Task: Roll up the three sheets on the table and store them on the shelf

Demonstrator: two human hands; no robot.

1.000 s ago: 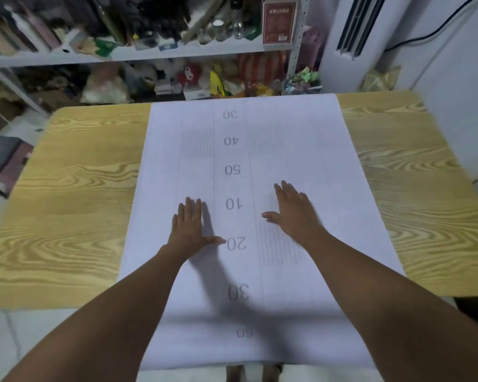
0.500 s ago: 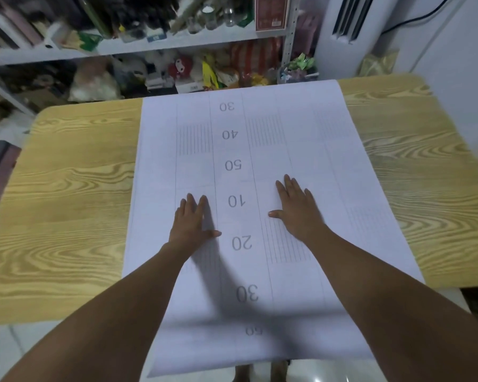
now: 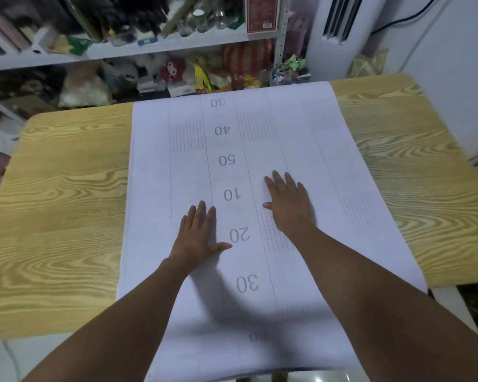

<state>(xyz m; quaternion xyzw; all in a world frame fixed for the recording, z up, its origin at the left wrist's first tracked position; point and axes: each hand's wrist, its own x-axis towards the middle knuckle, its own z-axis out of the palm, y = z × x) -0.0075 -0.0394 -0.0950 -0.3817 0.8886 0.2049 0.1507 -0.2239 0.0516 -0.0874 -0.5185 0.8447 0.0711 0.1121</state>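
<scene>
Head view: a large white sheet [image 3: 315, 166], printed with upside-down numbers and ruled blocks, lies flat along the bench [image 3: 66, 202]. Its far end reaches the far edge and its near end hangs over the edge toward the person. Whether more sheets lie under it cannot be told. The left hand [image 3: 196, 235] presses palm-down beside the "20", and the right hand [image 3: 287, 205] presses beside the "10". Both have their fingers [image 3: 276, 183] straight and close together, thumbs stuck out, and they pinch nothing.

Over the last second the hands have kept the same spots against the printed numbers. The sheet looks slightly swung on the bench, though the camera has moved too, so this is uncertain. It reads as smoothing and squaring the paper. No curl has been started, so rolling is all ahead, and the cluttered shelf [image 3: 122, 55] behind the bench waits
</scene>
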